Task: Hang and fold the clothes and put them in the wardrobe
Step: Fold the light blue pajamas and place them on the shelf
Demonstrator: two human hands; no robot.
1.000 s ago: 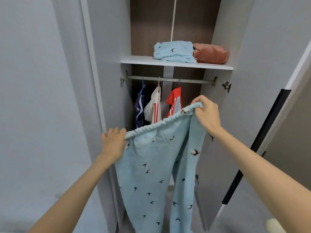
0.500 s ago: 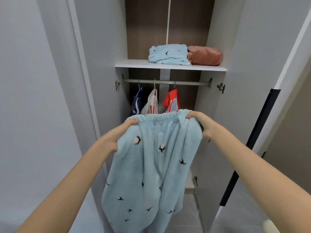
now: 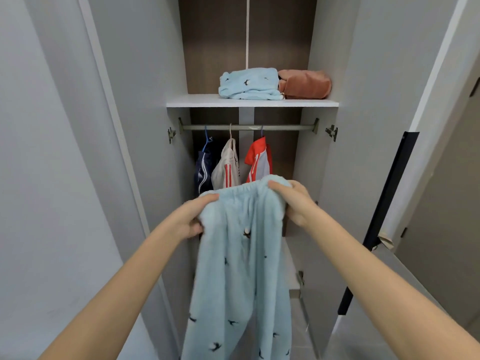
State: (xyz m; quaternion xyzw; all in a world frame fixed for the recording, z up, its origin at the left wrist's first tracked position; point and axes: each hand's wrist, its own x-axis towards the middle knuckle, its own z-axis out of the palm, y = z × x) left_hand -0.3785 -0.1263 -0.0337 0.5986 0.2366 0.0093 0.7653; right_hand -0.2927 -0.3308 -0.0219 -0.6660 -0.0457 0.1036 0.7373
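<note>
Light blue fleece trousers [image 3: 241, 268] with small bird prints hang from both my hands in front of the open wardrobe. My left hand [image 3: 193, 219] grips the left end of the elastic waistband. My right hand [image 3: 292, 201] grips its right end, a little higher. The waistband is bunched between them and the legs drop out of the frame's bottom. Behind, a white shelf [image 3: 197, 101] carries a folded blue top [image 3: 249, 83] and a folded pink garment [image 3: 305, 84].
Under the shelf a metal rail [image 3: 285, 127] holds three hung garments: navy [image 3: 204, 167], white with red stripes [image 3: 226, 170] and red and grey [image 3: 259, 161]. Open grey doors [image 3: 135, 100] flank the wardrobe on both sides. A dark strip [image 3: 387, 203] runs down the right.
My hands have come closer together, bunching the waistband that was stretched wide a second ago. The view has tilted down slightly and the trousers hang straighter.
</note>
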